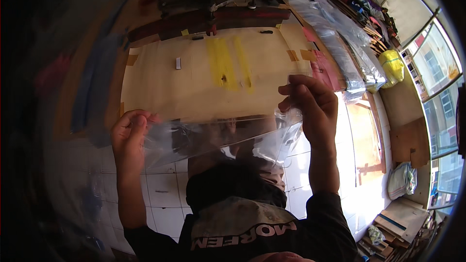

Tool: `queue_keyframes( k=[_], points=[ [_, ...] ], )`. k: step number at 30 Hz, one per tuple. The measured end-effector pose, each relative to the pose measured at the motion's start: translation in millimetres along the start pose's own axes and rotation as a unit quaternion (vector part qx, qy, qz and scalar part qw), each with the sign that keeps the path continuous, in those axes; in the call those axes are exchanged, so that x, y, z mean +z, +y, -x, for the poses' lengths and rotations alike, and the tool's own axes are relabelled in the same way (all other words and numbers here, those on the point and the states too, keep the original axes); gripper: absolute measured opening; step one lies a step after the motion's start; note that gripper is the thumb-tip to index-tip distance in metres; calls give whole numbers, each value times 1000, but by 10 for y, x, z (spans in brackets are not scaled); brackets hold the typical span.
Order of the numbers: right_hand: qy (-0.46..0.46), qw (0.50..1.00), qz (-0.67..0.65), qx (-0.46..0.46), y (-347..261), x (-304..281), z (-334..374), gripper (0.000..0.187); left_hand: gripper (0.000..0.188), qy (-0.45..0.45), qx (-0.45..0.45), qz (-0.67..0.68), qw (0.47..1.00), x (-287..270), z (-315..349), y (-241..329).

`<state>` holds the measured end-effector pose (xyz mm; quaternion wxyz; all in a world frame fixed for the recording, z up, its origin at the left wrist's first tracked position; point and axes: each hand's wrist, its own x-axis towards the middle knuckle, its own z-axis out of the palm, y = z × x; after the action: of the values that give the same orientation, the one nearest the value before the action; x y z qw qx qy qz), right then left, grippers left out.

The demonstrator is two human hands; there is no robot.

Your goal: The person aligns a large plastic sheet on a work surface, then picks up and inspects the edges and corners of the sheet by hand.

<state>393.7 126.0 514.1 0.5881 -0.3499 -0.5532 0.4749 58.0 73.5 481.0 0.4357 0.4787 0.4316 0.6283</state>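
Stretched between my two hands is a clear plastic sheet [194, 141], hanging at the front edge of the worktop. My left hand [129, 133] pinches its left end, fingers closed. At the right end, my right hand [314, 104] is closed on the sheet and sits higher, over the worktop's right corner. Beyond the sheet lies a cream-covered work surface [165, 90] with tape at its edges and yellow strips [221, 60] across its middle. A small whitish rectangular piece [178, 63] rests on it.
A dark red bar [252, 15] with black machine parts crosses the back of the surface. Clear plastic sheets [332, 39] lie along the right side. Past them are a yellow bag [391, 68], a window and wood scraps [395, 225]. White floor tiles [162, 189] show below.
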Motion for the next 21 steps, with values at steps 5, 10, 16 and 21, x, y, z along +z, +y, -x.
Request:
queue_keyframes(
  k=[5,10,16,21],
  points=[
    [-32,999,-9,-19,-22,20,-19,26,18,19,-9,4,1000,-81,-52,-59],
    [-1,1000,15,-3,-46,48,-18,25,18,20,-4,11,1000,-36,-83,-74],
    [-11,1000,20,-11,-44,71,-22,24,18,35,-8,4,999,-84,-77,-47],
    [1,999,31,-20,-63,115,-17,23,16,28,-6,6,1000,-109,-85,-53]
  ],
)
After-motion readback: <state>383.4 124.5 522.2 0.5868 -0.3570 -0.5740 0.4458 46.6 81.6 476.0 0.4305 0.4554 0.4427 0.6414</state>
